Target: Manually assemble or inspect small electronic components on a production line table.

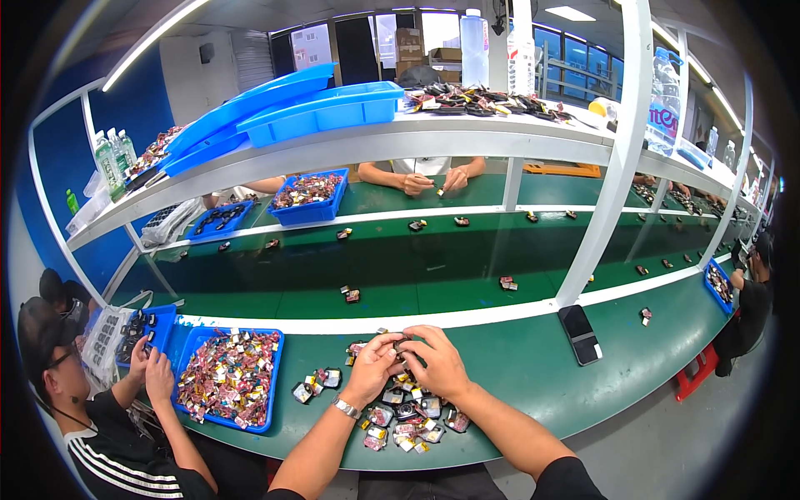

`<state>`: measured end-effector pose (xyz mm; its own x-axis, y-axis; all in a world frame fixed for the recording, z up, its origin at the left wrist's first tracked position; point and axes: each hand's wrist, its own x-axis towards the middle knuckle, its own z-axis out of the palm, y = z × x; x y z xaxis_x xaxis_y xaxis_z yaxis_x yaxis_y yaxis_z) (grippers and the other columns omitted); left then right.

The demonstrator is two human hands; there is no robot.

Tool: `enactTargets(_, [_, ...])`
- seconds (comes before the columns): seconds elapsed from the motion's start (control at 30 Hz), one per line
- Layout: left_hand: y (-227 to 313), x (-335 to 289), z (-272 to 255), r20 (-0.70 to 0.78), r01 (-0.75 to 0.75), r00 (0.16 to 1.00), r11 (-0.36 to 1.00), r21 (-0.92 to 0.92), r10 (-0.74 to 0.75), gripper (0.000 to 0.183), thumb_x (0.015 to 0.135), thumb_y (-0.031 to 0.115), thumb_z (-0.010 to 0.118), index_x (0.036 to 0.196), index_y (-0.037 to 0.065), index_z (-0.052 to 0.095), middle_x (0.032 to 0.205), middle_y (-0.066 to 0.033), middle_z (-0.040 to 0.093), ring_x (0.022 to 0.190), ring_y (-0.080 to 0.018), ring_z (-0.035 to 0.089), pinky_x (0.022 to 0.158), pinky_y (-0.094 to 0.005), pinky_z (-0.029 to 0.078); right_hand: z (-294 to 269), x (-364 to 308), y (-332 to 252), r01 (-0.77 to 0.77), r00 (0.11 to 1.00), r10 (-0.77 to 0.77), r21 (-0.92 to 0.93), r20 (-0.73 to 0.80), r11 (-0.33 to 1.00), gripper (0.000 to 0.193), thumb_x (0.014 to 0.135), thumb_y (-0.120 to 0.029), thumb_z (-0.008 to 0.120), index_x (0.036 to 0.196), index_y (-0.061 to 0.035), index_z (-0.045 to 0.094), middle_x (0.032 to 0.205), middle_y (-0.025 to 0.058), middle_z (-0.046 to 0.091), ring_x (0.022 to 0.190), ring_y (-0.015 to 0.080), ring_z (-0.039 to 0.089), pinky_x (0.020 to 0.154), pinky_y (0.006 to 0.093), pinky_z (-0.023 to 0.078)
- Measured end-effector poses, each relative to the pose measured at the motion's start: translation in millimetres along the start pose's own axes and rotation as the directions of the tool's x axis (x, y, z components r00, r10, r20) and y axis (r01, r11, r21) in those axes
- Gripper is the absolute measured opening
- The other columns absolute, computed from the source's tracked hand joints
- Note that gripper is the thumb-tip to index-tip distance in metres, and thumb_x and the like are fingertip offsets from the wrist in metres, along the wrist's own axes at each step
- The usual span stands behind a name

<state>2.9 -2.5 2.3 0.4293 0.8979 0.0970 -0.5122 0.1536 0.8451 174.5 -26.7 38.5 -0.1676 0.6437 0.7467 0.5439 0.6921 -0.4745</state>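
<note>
Green worktop: smooth, lit, curving across the view; a white strip parts it from a darker belt dotted with small components.
Left hand: fingertips pinching a small dark part, mostly hidden.
Right hand: fingers curled in, gripping the same part opposite.
Pile of assemblies: on the worktop, beneath and nearer than the hands.
Blue tray: left of the pile, heaped with pieces.
Phone: flat, to the right.
White shelf: above the belt, bearing blue bins and bottles.
Room: grey floor, blue wall, strip light; a co-worker at left.
</note>
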Motion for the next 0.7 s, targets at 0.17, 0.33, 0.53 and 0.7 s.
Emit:
enactTargets(0.17, [-0.5, -1.8, -3.1, -0.009, 0.039, 0.999, 0.999, 0.021, -0.039, 0.028, 0.099, 0.006, 0.051, 0.128, 0.002, 0.049, 0.117, -0.0090, 0.062, 0.107, -0.0172, 0.063, 0.091, -0.0358, 0.056, 1.6, -0.9, 0.4, 0.044, 0.999, -0.045, -0.034, -0.021, 0.998, 0.018, 0.074, -0.001, 0.072, 0.091, -0.0047, 0.067, 0.102, 0.0092, 0.065, 0.093, 0.0271, 0.063, 0.079, 0.0359, 0.053])
enactTargets(0.33, [-5.2, 6.7, 1.2, 0.028, 0.029, 0.999, 0.999, -0.041, -0.028, 0.029, 0.098, 0.006, 0.053, 0.127, 0.001, 0.049, 0.116, -0.0092, 0.062, 0.106, -0.0184, 0.063, 0.092, -0.0366, 0.056, -3.4, -2.5, 1.2, 0.010, 1.000, -0.011, -0.078, -0.020, 0.997, 0.018, 0.075, -0.004, 0.071, 0.093, -0.0050, 0.067, 0.101, 0.0089, 0.064, 0.094, 0.0271, 0.063, 0.080, 0.0360, 0.053])
enactTargets(0.53, [2.6, -4.9, -6.0, -0.064, 0.008, 0.998, 0.999, 0.040, -0.006, 0.031, 0.096, 0.011, 0.058, 0.125, 0.001, 0.050, 0.113, -0.0099, 0.062, 0.102, -0.0199, 0.065, 0.089, -0.0376, 0.058, 15.3, -4.1, 1.2, 0.028, 0.999, -0.024, -0.094, 0.043, 0.995, 0.018, 0.078, -0.006, 0.069, 0.096, -0.0032, 0.066, 0.105, 0.0103, 0.063, 0.097, 0.0272, 0.062, 0.082, 0.0356, 0.054])
enactTargets(0.7, [-5.7, 5.7, 5.6, -0.065, 0.045, 0.997, 0.996, 0.076, -0.040, 0.029, 0.098, 0.010, 0.054, 0.125, 0.002, 0.050, 0.111, -0.0095, 0.063, 0.097, -0.0180, 0.066, 0.086, -0.0360, 0.058, 6.2, -9.7, 8.3, -0.045, 0.998, 0.050, -0.121, 0.037, 0.992, 0.017, 0.078, -0.006, 0.068, 0.095, -0.0023, 0.066, 0.102, 0.0100, 0.061, 0.097, 0.0271, 0.061, 0.080, 0.0356, 0.054])
